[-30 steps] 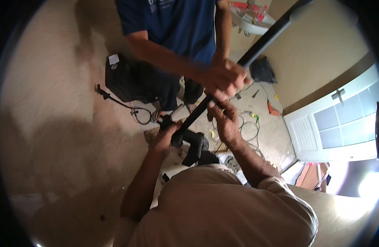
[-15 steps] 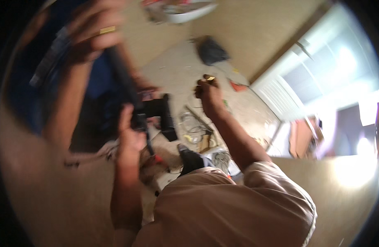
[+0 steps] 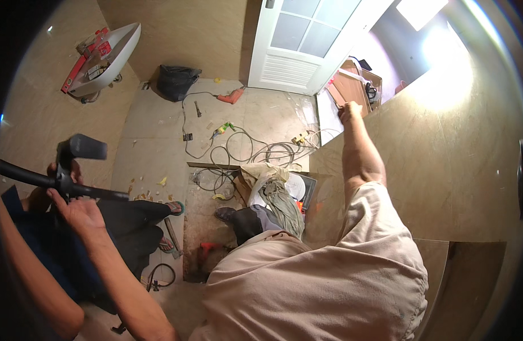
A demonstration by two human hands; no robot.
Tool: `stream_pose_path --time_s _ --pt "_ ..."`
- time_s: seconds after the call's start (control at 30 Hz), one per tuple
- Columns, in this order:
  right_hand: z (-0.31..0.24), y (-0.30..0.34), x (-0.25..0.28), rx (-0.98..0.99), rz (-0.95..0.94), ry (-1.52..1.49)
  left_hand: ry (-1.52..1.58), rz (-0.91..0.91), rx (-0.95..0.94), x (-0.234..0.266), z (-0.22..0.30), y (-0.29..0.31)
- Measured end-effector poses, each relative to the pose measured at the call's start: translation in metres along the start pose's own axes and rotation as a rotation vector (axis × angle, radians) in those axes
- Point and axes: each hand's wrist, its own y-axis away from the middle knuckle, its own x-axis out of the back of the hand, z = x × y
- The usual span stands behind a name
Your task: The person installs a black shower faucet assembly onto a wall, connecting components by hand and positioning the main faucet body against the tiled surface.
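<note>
At the left, my left hand (image 3: 85, 215) is at a black bar-like fixture (image 3: 93, 192) with a flat paddle-shaped end. My thumb lies against the bar, and the fingers behind it are partly hidden. Another person's hand (image 3: 75, 171) also touches the fixture from the far side; that person wears dark blue and black. My right arm stretches out toward the doorway. There my right hand (image 3: 350, 110) is closed, beside an open cardboard box (image 3: 352, 91); what its fingers hold is too small to make out.
A white basin (image 3: 110, 65) hangs on the left wall with a red level and packets in it. On the floor lie an orange power tool (image 3: 231, 96), coiled cable (image 3: 273, 152), a hammer (image 3: 173, 234) and a black bag (image 3: 178, 82). A white door (image 3: 290, 62) stands ajar ahead.
The view has turned, and the basin and door now sit farther left. My right hand has swung right toward the doorway. The black fixture is lower and farther left, with my left hand still at it.
</note>
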Motion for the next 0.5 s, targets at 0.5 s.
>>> stream_pose_path --time_s 0.5 --pt "-0.087 -0.056 0.015 -0.049 0.077 -0.270 -0.568 -0.146 -0.236 0.042 -0.038 0.085"
